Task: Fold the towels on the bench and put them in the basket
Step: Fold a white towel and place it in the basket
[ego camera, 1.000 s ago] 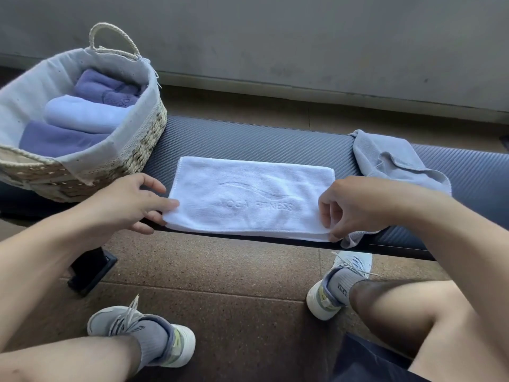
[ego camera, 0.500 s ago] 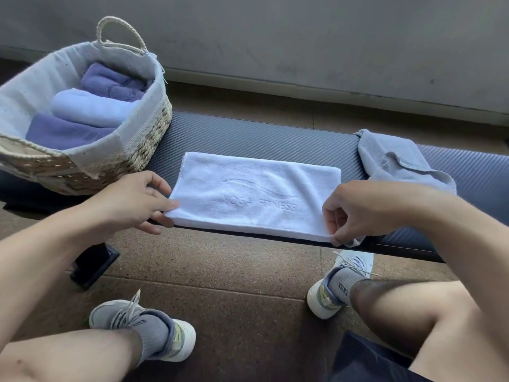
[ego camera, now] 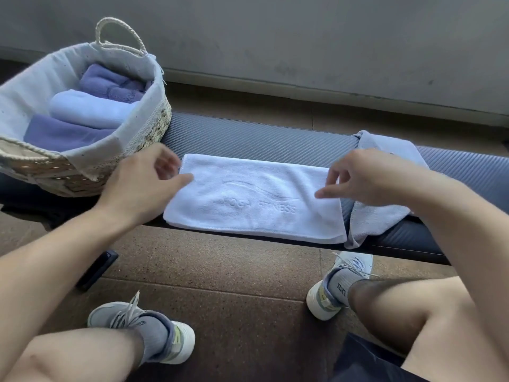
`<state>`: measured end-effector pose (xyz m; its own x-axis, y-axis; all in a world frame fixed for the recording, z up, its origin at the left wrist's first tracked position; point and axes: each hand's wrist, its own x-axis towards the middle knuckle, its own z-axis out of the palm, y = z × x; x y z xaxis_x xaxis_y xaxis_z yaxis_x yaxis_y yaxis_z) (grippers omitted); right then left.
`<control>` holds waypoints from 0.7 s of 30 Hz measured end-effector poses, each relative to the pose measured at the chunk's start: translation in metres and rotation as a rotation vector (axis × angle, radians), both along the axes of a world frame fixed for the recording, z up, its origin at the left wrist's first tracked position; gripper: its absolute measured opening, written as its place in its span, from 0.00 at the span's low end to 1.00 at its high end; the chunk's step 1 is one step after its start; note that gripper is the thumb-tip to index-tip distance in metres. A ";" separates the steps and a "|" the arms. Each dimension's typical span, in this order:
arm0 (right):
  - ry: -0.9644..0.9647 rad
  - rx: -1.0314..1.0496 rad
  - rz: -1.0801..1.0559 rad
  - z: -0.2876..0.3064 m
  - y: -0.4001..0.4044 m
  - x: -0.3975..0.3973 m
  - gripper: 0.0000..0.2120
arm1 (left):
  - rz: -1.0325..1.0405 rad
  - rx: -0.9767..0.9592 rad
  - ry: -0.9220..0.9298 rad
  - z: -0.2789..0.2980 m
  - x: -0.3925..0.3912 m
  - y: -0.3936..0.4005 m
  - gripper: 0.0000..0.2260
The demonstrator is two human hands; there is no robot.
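white towel (ego camera: pixel 256 199) soft, light, floppy, flat on surface (ego camera: pixel 248 136) | grab short ends, 3 and 9 o'clock | my left hand (ego camera: pixel 143 186), right hand (ego camera: pixel 366 180) loosely open, holding nothing

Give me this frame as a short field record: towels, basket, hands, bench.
white towel: folded into a long rectangle, flat on the bench, near the front edge
grey towel: unfolded, crumpled, at the white towel's right end, partly under it
basket: on the bench's left end, holds three folded towels, two purple and one pale blue
left hand: over the white towel's left end, fingers loose, no grip
right hand: over the right end, fingers loosely curled, holding nothing
bench: dark, ribbed padding
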<state>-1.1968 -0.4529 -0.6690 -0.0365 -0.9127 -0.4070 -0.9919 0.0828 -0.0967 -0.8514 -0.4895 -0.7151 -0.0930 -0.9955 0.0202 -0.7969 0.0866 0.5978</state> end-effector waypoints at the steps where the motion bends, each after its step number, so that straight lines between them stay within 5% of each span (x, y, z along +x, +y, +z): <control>1: -0.017 -0.052 -0.033 -0.005 -0.006 -0.004 0.18 | -0.071 -0.040 -0.001 -0.001 -0.009 0.001 0.12; 5: -0.015 -0.160 -0.116 -0.028 -0.030 -0.018 0.24 | -0.413 -0.003 -0.141 -0.020 -0.040 0.000 0.30; 9: -0.036 -0.009 -0.176 -0.037 -0.045 -0.027 0.24 | -0.601 0.072 -0.468 -0.041 -0.050 -0.006 0.45; 14: -0.131 0.103 -0.163 -0.034 -0.051 -0.032 0.23 | -0.620 0.101 -0.562 -0.046 -0.051 -0.009 0.49; 19: -0.424 -0.153 -0.402 -0.045 -0.058 -0.040 0.17 | -0.539 0.127 -0.568 -0.047 -0.055 -0.014 0.49; 21: -0.383 -0.252 -0.409 -0.049 -0.062 -0.039 0.12 | -0.510 0.147 -0.563 -0.046 -0.058 -0.014 0.48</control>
<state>-1.2359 -0.5146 -0.7184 -0.2974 -0.9255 -0.2343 -0.7755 0.3774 -0.5062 -0.9097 -0.5034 -0.7608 -0.4977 -0.8156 -0.2952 -0.8671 0.4756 0.1481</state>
